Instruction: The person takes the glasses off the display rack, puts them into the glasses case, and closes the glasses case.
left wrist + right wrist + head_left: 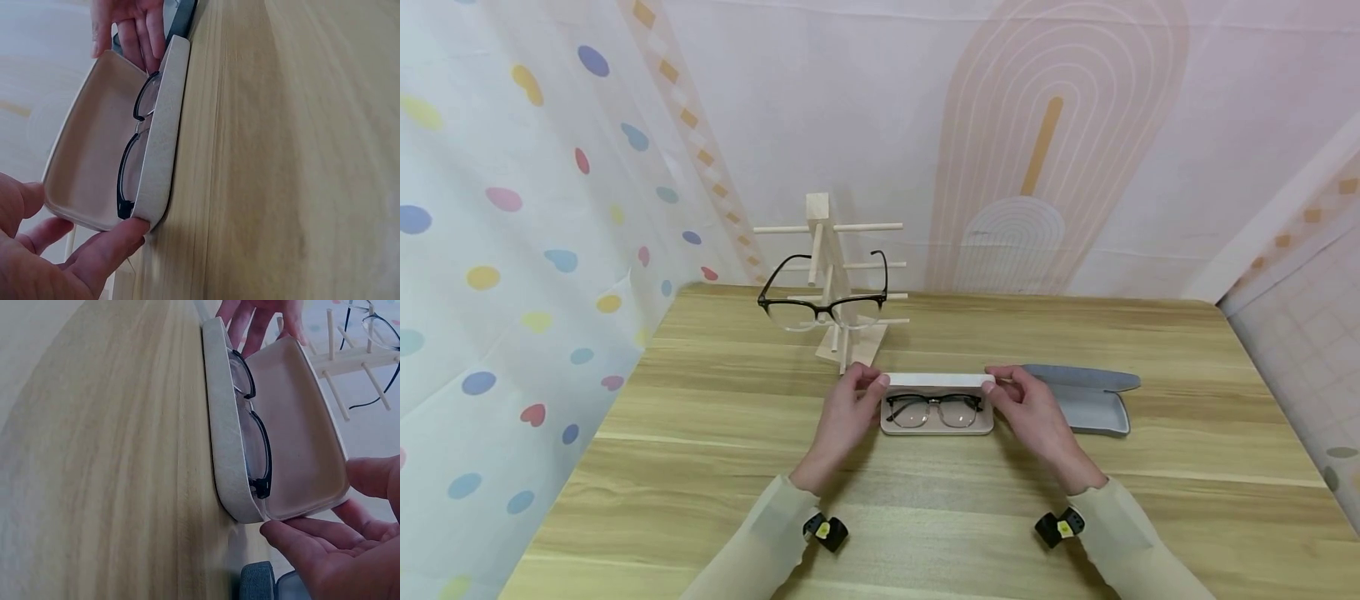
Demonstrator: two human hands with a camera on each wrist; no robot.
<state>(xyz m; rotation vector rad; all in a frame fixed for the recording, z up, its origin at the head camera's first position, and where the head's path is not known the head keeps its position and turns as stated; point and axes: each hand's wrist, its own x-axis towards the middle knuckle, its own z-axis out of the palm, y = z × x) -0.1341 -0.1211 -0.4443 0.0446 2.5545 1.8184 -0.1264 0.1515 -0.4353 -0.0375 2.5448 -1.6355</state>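
A cream glasses case [936, 431] lies on the table with its lid [938, 380] raised, showing a pinkish lining in the wrist views. Inside rests a pair of glasses [124, 177] with dark upper rims and clear lenses, arms folded. My left hand [850, 408] holds the case at its left end; the thumb is at the lid's corner and a fingertip touches the base. At the opposite end my right hand [1033, 417] does likewise, thumb on the lid's edge and a finger against the base corner [253, 515].
A wooden glasses stand [817, 208] with several pegs stands behind, to the left, bearing black-framed glasses [823, 309]. A grey-blue glasses case [1101, 412] lies open just right of my right hand. Patterned cloth hangs behind the wooden table [700, 467].
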